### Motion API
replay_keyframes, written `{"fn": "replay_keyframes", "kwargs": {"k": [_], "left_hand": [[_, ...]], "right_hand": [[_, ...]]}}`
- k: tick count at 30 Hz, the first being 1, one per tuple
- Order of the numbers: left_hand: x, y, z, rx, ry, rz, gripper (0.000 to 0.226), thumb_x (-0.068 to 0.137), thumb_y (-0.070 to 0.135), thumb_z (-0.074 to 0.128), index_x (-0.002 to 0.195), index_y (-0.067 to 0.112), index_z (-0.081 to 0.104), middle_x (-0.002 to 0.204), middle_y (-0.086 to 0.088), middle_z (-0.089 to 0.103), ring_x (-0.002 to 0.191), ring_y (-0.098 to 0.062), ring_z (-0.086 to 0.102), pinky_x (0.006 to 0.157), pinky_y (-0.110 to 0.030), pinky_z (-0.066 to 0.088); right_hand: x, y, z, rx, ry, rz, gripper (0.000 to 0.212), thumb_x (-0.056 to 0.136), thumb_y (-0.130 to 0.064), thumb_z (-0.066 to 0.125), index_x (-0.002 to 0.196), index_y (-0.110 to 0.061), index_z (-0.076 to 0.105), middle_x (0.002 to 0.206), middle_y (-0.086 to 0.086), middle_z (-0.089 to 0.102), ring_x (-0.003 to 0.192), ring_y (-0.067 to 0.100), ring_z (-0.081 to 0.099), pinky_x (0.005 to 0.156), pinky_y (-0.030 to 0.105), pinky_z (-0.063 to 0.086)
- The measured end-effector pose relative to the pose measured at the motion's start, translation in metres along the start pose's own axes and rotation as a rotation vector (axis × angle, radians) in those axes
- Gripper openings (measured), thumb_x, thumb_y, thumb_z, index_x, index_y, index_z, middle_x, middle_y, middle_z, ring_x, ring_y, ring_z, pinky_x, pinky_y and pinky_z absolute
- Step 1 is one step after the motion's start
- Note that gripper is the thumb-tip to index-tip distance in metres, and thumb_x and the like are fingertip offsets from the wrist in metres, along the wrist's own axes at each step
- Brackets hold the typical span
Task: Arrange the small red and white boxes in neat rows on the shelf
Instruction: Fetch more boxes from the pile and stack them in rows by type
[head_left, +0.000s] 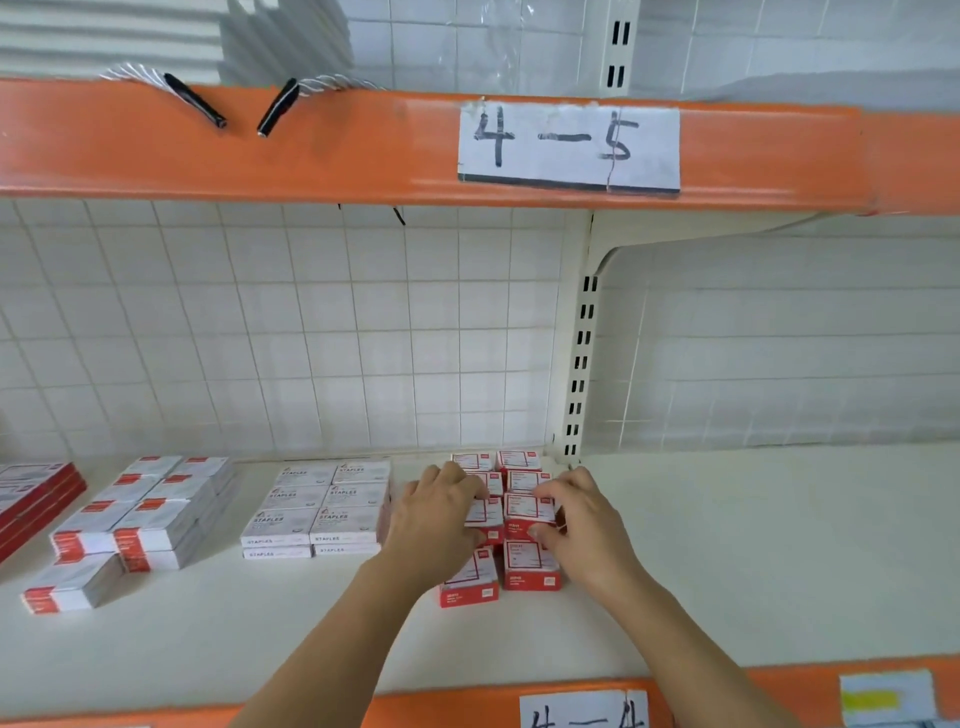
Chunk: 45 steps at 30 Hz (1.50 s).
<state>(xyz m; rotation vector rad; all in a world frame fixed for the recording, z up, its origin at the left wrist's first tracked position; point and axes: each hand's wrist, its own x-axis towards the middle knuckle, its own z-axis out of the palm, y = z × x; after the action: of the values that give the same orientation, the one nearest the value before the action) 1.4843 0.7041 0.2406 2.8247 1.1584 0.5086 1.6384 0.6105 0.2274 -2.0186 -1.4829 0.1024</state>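
**Tiny staple-type boxes, two hands, one fiddly shelf**

So the small red and white boxes (522, 512) sit toward the back of the shelf (753, 545), right by the slotted upright (581, 364), already in two columns running front to back. The left hand (439, 514) lies over the left column with fingers curled down onto a box, and the right hand (574, 519) pinches the side of a box in the right column between thumb and fingers.

My guess is these are light, stiff cardboard, so they'll slide easily and skew if nudged off-centre. Best grip looks like the short sides, squeezing gently, or just pushing a whole column flush with flat fingers. The front-left box (470, 582) sits a bit crooked.

The shelf looks smooth, pale and flat, with lots of open space to the right. To the left are white staple boxes (317, 506) and more stacks (150, 506). There's a tiled wall (291, 322) behind and an orange beam (260, 140) overhead labelled 4-5.
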Motion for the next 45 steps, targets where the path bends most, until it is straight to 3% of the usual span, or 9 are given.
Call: {"fn": "replay_keyframes", "kwargs": {"k": [7,11,15,18,21,25,31,37,45], "left_hand": [[-0.006,-0.015,0.017,-0.255,0.062,-0.102,0.073,0.086,0.051,0.057,0.146,0.036,0.018,0.15,0.015,0.023,0.136,-0.011,0.022,0.113,-0.035,0.022],[-0.004,-0.02,0.022,-0.515,-0.209,-0.132,0.084,0.088,0.058,0.043,0.148,0.036,-0.013,0.156,0.016,-0.013,0.146,-0.013,0.004,0.115,-0.041,0.023],[-0.006,-0.017,0.026,-0.528,-0.232,-0.114,0.083,0.084,0.063,0.03,0.147,0.035,-0.016,0.155,0.016,-0.019,0.145,-0.009,0.009,0.11,-0.03,0.037],[-0.007,-0.017,0.024,-0.488,-0.196,-0.109,0.08,0.087,0.061,0.035,0.149,0.032,-0.007,0.157,0.014,-0.01,0.144,-0.009,0.012,0.111,-0.031,0.034],[-0.018,-0.018,0.013,-0.343,0.103,-0.108,0.056,0.086,0.058,0.05,0.132,0.028,0.037,0.132,0.014,0.038,0.122,-0.006,0.04,0.094,-0.021,0.04],[-0.047,-0.016,0.0,-0.221,0.152,-0.169,0.032,0.079,0.065,0.055,0.085,0.037,0.04,0.086,0.021,0.045,0.084,0.001,0.049,0.056,-0.011,0.032],[-0.069,-0.009,0.009,-0.285,0.014,-0.193,0.033,0.077,0.052,0.067,0.097,0.039,0.044,0.095,0.023,0.046,0.078,0.004,0.052,0.056,-0.01,0.034],[-0.063,0.0,0.014,-0.294,0.044,-0.221,0.028,0.08,0.044,0.064,0.098,0.036,0.044,0.096,0.02,0.048,0.081,0.002,0.055,0.058,-0.018,0.041],[-0.064,0.001,0.017,-0.308,0.072,-0.232,0.026,0.079,0.042,0.063,0.094,0.037,0.043,0.093,0.02,0.048,0.08,0.0,0.054,0.053,-0.017,0.036]], "right_hand": [[0.005,0.003,-0.002,0.281,-0.16,0.084,0.078,0.091,-0.027,0.061,0.15,-0.028,0.011,0.154,-0.009,0.022,0.14,0.015,0.025,0.113,0.039,0.031],[0.007,0.003,-0.001,0.41,-0.312,0.112,0.076,0.096,-0.025,0.051,0.151,-0.027,-0.002,0.153,-0.005,0.027,0.137,0.017,0.034,0.109,0.043,0.038],[0.011,0.003,0.001,0.392,-0.346,0.129,0.074,0.098,-0.026,0.047,0.15,-0.029,-0.005,0.153,-0.004,0.026,0.136,0.016,0.035,0.109,0.042,0.037],[0.013,0.005,-0.001,0.303,-0.349,0.097,0.074,0.097,-0.03,0.049,0.151,-0.028,-0.003,0.155,-0.006,0.022,0.14,0.015,0.027,0.114,0.044,0.029],[0.001,0.004,-0.004,0.19,-0.058,0.019,0.068,0.091,-0.034,0.058,0.148,-0.023,0.022,0.141,-0.02,0.027,0.132,0.002,0.024,0.115,0.036,0.025],[-0.027,0.003,-0.002,0.034,0.358,-0.158,0.014,0.083,-0.023,0.069,0.092,-0.024,0.058,0.09,-0.022,0.054,0.083,0.003,0.052,0.072,0.024,0.042],[-0.049,0.011,0.009,-0.207,0.01,-0.089,0.028,0.085,-0.052,0.056,0.104,-0.035,0.045,0.108,-0.024,0.045,0.087,-0.001,0.052,0.063,0.013,0.037],[-0.049,0.01,0.0,-0.125,-0.082,-0.051,0.031,0.085,-0.039,0.063,0.11,-0.035,0.046,0.109,-0.021,0.045,0.078,-0.002,0.047,0.06,0.008,0.034],[-0.047,-0.007,-0.008,0.219,-0.026,-0.108,0.037,0.08,-0.011,0.07,0.109,-0.029,0.056,0.107,-0.019,0.045,0.092,-0.005,0.053,0.081,0.009,0.043]]}}
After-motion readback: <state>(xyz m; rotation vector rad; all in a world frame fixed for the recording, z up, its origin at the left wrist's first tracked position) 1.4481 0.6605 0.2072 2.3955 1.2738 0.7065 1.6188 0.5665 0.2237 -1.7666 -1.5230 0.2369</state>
